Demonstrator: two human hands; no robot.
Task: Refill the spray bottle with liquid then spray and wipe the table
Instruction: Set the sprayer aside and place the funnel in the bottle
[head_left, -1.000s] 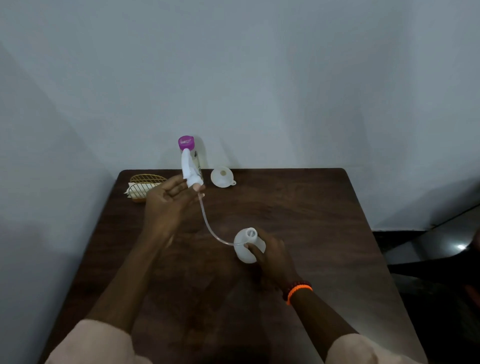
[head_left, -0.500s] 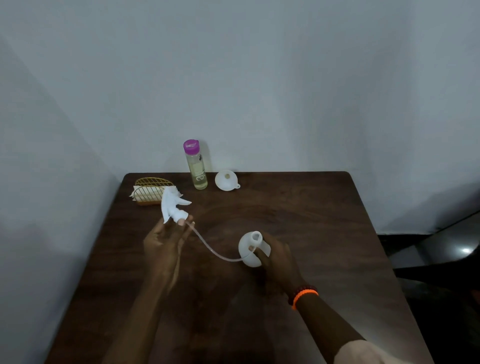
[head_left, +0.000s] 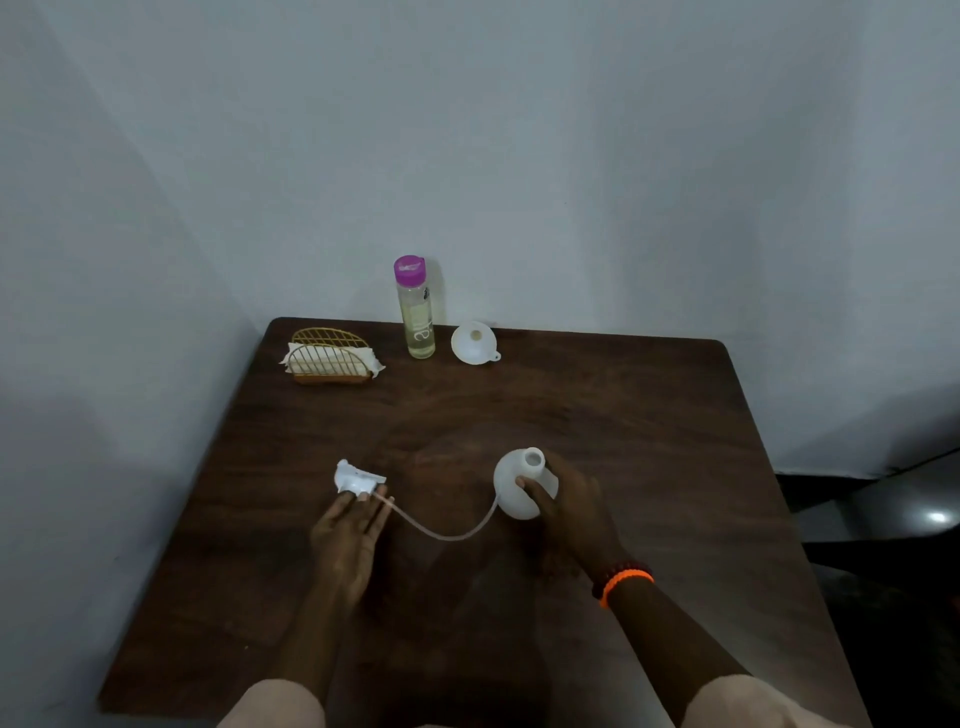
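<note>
My right hand (head_left: 566, 512) is wrapped round the white spray bottle (head_left: 522, 488), holding it upright on the worktop (head_left: 623, 441) w/ its neck open. My left hand (head_left: 350, 540) lies flat, fingers straight, fingertips touching the spray head (head_left: 356, 479), which sits on the wood just beyond them; not gripping it, more resting against it. The dip tube (head_left: 441, 530) curves from the head across between my hands and ends right at the bottle's base, outside it.

Farther out, past my left hand near the wall: a wire napkin holder (head_left: 329, 358) w/ napkins (head_left: 332, 362). Right of that, the refill bottle (head_left: 415, 312), purple cap on, pale liquid inside, and just beside it a white funnel (head_left: 474, 343) lying on the wood.

So the bottle's ready to fill, nothing poured yet, I'd say.

Risks: the tube is springy and lies by the bottle, so a nudge could drag the head about or off the near-left edge. Neck looks narrow; pouring w/o the funnel would likely spill. If I let go w/ the right hand while reaching, the light empty bottle could tip.
</note>
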